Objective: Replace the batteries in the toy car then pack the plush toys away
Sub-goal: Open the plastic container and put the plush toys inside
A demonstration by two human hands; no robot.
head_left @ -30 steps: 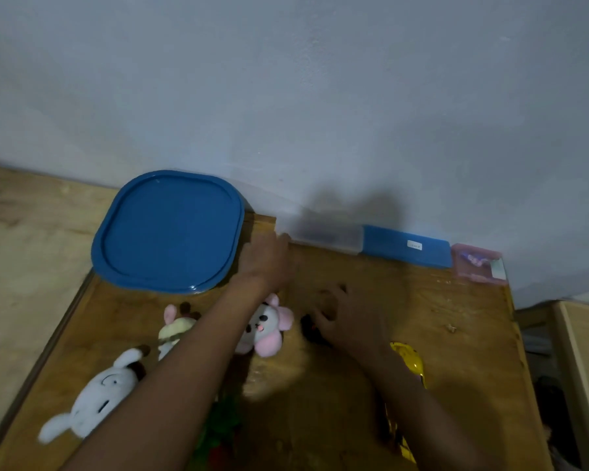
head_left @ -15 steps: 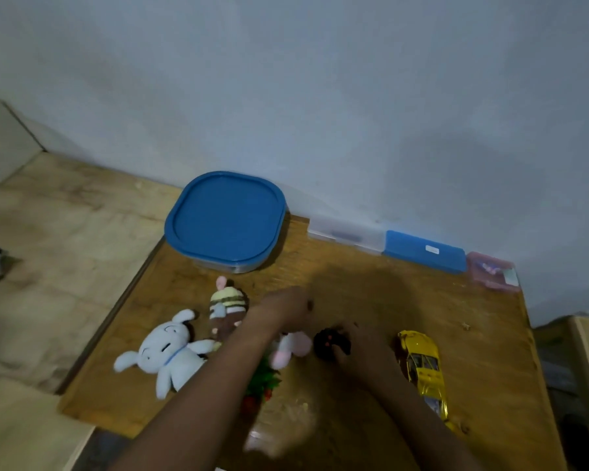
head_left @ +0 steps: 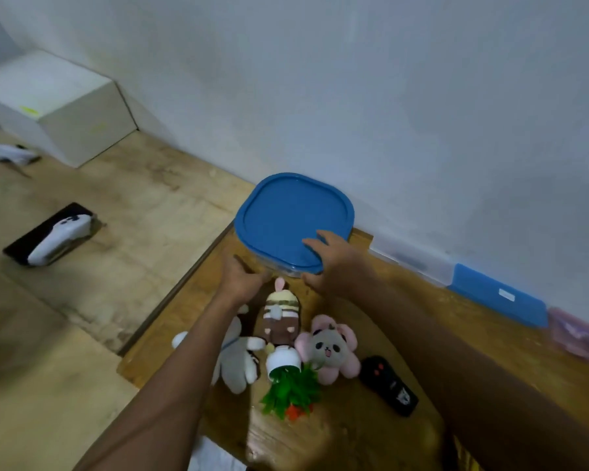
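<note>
Half a second ago both hands were low on the table, the right one on the black remote (head_left: 388,385). Now we have both up at the container (head_left: 288,272). Our right hand (head_left: 334,263) clamps the near corner of its blue lid (head_left: 293,212), fingers flat on top, thumb under the rim. Our left hand (head_left: 242,277) lies against the container's near-left wall; we cannot tell whether it grips. The lid is smooth, glossy plastic, a rounded square with a raised edge, over a clear base. Just behind our wrists, on the worn wooden table (head_left: 422,300), lie a fleecy white bunny (head_left: 238,362), a striped brown plush (head_left: 279,317) and a pink-petalled panda (head_left: 330,348). The remote now lies loose beside our right forearm.
</note>
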